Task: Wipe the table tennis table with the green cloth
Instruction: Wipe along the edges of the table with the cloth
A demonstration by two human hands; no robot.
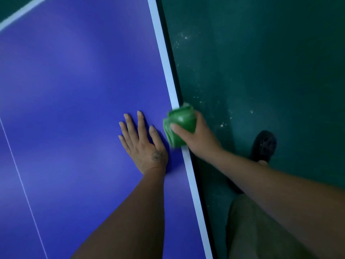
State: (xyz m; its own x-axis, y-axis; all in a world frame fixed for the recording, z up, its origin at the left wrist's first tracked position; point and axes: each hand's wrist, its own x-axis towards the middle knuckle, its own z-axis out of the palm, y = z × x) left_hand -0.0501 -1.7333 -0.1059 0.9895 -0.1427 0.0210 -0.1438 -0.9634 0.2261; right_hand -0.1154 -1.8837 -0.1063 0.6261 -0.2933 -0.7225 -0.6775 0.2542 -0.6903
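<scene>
The blue table tennis table fills the left of the view, with a white border line along its right edge. My left hand lies flat on the blue surface near that edge, fingers straight and spread. My right hand grips the folded green cloth and holds it on the white edge line, just right of my left hand. The cloth looks blurred.
Dark green floor with pale specks lies to the right of the table. My leg and a dark shoe stand close beside the table edge. A thin white centre line runs down the table at left.
</scene>
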